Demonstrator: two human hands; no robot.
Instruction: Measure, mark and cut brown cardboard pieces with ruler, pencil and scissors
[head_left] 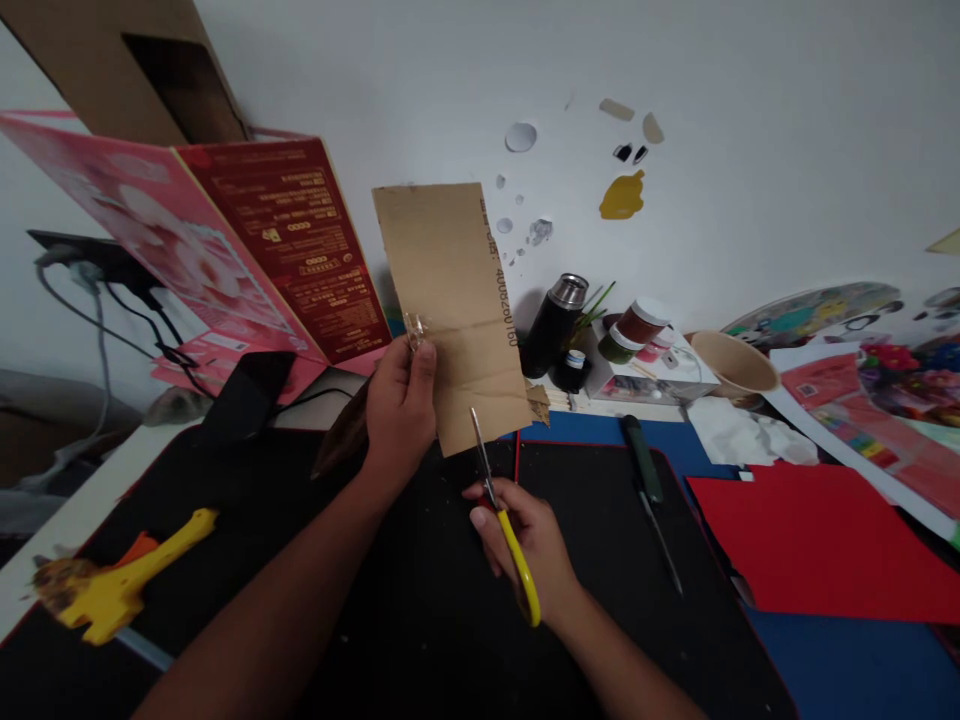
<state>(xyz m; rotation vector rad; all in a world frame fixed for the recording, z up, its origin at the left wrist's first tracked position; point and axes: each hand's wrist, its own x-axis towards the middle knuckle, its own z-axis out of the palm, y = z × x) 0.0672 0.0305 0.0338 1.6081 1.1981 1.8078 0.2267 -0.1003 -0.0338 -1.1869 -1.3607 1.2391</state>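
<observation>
A flat piece of brown cardboard (454,260) with printed numbers along its right edge stands upright in front of me. My left hand (405,405) pinches it at its lower left side, the thumb on the near face. A pair of scissors (521,570) with a yellow handle is in my right hand (532,545), fingers closed about the handle. The blades point up and overlap the cardboard's bottom edge in view; whether they touch it I cannot tell. A small clear, shiny bit shows by my left fingertips.
A yellow glue gun (124,590) lies left on the black mat (420,620). At right are a green-handled screwdriver (643,465) and red paper (832,540). Behind stand a black thermos (551,325), paint jars (637,325), a bowl (739,365) and a red folder (289,250).
</observation>
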